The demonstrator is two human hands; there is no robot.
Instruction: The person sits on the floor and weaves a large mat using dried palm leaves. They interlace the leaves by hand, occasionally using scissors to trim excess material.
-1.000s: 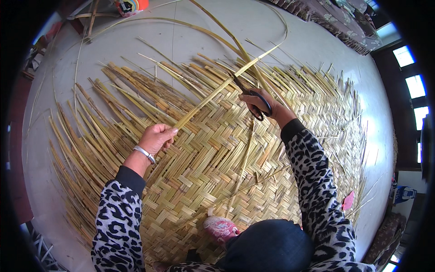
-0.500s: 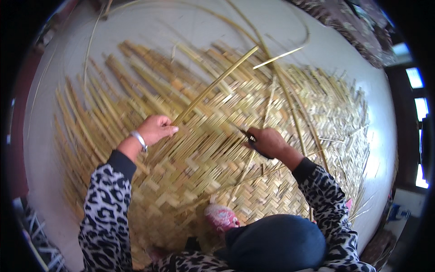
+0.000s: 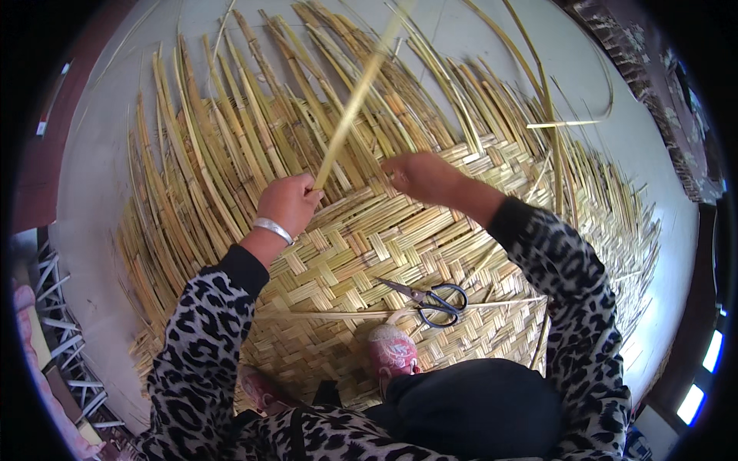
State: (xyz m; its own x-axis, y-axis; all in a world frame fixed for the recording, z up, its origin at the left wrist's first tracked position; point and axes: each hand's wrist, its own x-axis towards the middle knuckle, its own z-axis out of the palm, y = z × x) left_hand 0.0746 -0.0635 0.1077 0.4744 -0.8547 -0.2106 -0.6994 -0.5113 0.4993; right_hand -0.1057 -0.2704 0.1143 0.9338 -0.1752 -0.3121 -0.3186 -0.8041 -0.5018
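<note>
My left hand [image 3: 288,206], with a silver bracelet at the wrist, is closed on the lower end of a long flat reed strip [image 3: 355,100]. The strip slants up and to the right, its far end blurred. To the right, my right hand [image 3: 421,177] hovers low over the woven reed mat [image 3: 338,261], near its loose upright strips [image 3: 254,115]. Its fingers are curled; what they hold, if anything, is hidden. A pair of scissors [image 3: 425,298] with black looped handles lies on the mat nearer to me, handles to the right.
My feet in pink patterned shoes [image 3: 392,353] stand on the mat. Loose long strips [image 3: 542,77] cross its far right edge onto the pale floor [image 3: 453,31]. A white lattice rack [image 3: 68,338] stands at the left, and patterned fabric [image 3: 638,61] at the far right.
My right hand has let go of the scissors, which now lie on the mat, and moved away from me toward the loose strips. The left hand still holds its strip, now steeper. The view shifted.
</note>
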